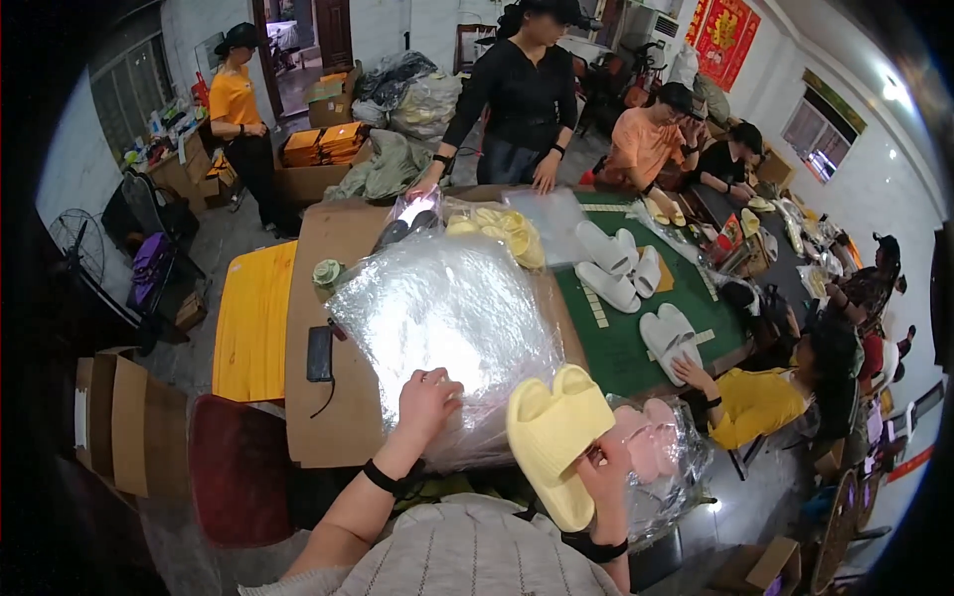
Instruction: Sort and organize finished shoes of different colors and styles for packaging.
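A pair of pale yellow slippers (pixel 558 437), laid against each other, is held up in front of my body at the table's near edge. My right hand (pixel 604 475) grips them from their right side, its fingertips at the slipper's edge. Left of them, my left hand (pixel 429 402) rests with loosely bent, parted fingers on a stack of clear plastic bags (pixel 447 298), which shines under the light. Pink slippers (pixel 648 437) in clear plastic lie just beyond my right hand.
White slippers (pixel 608 263) sit on the green mat (pixel 576 303); yellow slippers (pixel 507 230) lie behind the bags. A co-worker in black (pixel 522 99) stands across the table. Another in yellow (pixel 760 402) reaches in from the right. A red chair (pixel 238 472) stands at near left.
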`<state>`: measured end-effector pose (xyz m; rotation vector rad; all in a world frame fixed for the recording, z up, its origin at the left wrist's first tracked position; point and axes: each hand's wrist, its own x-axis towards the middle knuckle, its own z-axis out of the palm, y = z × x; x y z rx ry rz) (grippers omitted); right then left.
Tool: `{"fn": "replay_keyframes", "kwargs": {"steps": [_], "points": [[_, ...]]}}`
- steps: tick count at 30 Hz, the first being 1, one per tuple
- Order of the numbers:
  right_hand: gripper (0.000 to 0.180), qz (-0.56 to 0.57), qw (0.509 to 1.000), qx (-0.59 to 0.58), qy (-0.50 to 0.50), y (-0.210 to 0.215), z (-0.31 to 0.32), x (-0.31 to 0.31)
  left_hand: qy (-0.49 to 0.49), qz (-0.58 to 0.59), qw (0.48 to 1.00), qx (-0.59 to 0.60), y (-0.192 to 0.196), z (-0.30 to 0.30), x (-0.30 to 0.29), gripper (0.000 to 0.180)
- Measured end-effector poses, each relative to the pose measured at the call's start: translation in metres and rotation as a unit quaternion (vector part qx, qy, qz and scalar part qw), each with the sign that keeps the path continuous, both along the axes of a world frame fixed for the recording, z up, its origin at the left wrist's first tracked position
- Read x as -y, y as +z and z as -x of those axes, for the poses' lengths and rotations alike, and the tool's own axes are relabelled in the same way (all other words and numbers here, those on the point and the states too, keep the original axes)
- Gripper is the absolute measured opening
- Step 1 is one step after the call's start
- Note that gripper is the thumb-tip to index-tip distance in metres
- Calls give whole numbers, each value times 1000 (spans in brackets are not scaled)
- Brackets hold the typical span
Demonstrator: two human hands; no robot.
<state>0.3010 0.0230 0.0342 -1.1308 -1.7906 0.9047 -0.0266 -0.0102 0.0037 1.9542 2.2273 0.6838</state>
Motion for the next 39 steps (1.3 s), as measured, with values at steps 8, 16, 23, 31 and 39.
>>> {"fn": "replay_keyframes", "kwargs": {"steps": [8, 16, 23, 31, 39], "points": [[21, 8, 993, 101, 64, 6, 15, 0, 43, -37, 988, 141, -1, -2, -10, 18], [22, -73, 984, 138, 86, 37, 26, -2, 24, -5, 934, 355, 9, -3, -17, 24], [19, -84, 989, 115, -23, 18, -8, -12, 7, 53, 889, 455, -18, 0, -18, 17], [20, -82, 991, 74, -69, 44, -8, -12, -13, 34, 907, 419, -23, 0, -21, 18], [23, 15, 987, 121, 101, 34, 21, 2, -6, -69, 959, 276, 23, -14, -21, 14]]}}
